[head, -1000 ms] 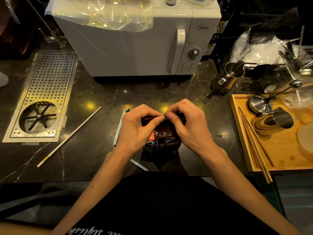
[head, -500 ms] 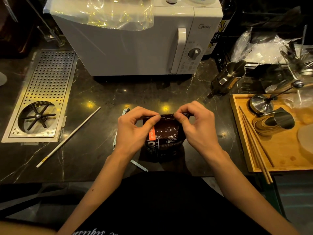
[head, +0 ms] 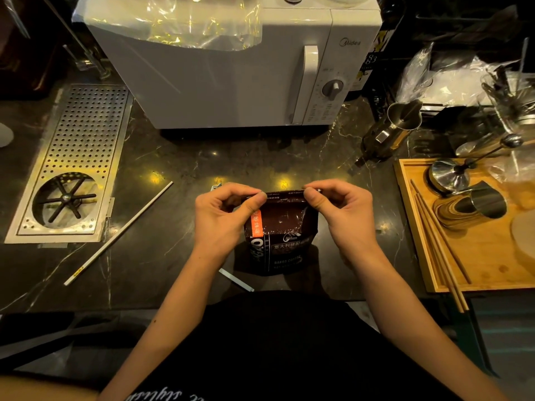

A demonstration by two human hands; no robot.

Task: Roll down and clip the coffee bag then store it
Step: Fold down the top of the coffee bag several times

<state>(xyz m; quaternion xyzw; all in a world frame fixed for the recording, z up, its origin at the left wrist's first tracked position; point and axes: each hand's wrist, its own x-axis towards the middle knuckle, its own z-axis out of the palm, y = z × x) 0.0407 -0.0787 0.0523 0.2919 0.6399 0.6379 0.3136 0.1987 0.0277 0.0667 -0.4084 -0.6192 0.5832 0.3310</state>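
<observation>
A single head-worn wide-angle camera supplies the only view. It looks forward and steeply down from above the person's chest onto a dark marble counter [head: 162,157]. Both forearms enter from the bottom edge, and the hands sit close, near frame centre. A white microwave [head: 231,79] fills the top centre, facing the camera. Straight lines bow toward the frame edges. No second view overlaps.
</observation>
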